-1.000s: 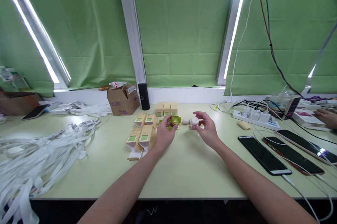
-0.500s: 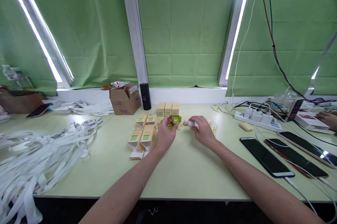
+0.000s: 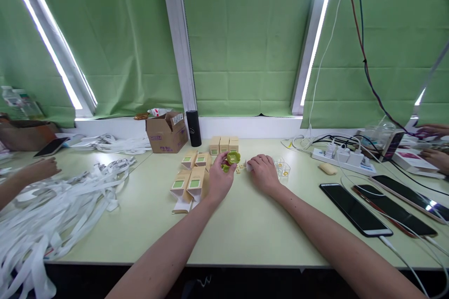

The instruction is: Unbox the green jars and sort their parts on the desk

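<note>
While my left grip [image 3: 221, 180] is clamped, thumb against fingers, on an olive-green, lobed plastic cup [image 3: 233, 157], I expect the cup to weigh very little and to keep its shape under a modest squeeze. Its wall looks thin and smooth, so I would guard against it twisting or slipping, and against pressing hard enough to bow it; the outer side just below the rim seems the surest place to take hold. The cup sits at the tip of that grip with its hollow showing, the edge wavy like petals, the surface faintly glossy. Just below it, partly covered by the fingers, a second olive-green piece [image 3: 225, 168] shows. Between my two grips, tiny yellow bits [image 3: 239, 168] lie on the pale-green bench [image 3: 252, 224], probably light and fiddly to pick up. My right grip [image 3: 264, 172] is low over a white piece [image 3: 248, 166], nearly all hidden, and I cannot tell whether it is closed on it. Just right of that grip are clear plastic containers [image 3: 283, 168], likely stiff and rather brittle.
</note>
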A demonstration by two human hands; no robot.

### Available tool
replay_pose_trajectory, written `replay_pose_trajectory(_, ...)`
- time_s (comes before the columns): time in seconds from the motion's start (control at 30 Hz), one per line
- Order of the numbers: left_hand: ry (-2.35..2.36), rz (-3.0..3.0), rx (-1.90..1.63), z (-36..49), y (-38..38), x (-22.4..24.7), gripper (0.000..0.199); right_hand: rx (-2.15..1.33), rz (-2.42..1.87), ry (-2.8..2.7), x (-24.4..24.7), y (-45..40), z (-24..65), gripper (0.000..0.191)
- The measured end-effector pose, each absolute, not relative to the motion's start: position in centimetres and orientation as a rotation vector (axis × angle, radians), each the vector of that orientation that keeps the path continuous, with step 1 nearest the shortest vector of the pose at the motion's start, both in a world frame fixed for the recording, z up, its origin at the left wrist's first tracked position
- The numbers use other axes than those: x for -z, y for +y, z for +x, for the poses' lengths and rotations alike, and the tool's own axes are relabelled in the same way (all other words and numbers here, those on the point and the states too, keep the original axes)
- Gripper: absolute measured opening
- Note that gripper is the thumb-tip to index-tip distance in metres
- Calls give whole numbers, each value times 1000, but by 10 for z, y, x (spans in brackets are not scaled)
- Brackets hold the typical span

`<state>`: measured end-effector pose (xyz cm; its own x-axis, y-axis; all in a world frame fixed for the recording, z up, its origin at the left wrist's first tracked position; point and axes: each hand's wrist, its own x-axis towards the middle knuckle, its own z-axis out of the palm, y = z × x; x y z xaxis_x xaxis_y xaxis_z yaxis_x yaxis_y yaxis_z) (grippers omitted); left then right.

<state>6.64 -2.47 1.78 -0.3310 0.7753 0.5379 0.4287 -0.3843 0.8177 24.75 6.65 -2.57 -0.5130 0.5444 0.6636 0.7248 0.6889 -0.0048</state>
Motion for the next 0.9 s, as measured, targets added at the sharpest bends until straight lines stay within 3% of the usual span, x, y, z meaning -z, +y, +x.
replay_pose_trajectory(0.47, 1529, 1628, -1756, 68, -26, -19, 41, 365, -1066, -2291, 30, 62, 248, 38)
replay_pose_trajectory(0.9, 1458, 1613, -1742, 67, -26, -17, 40, 310, -824, -2045, 9, 51, 254, 48)
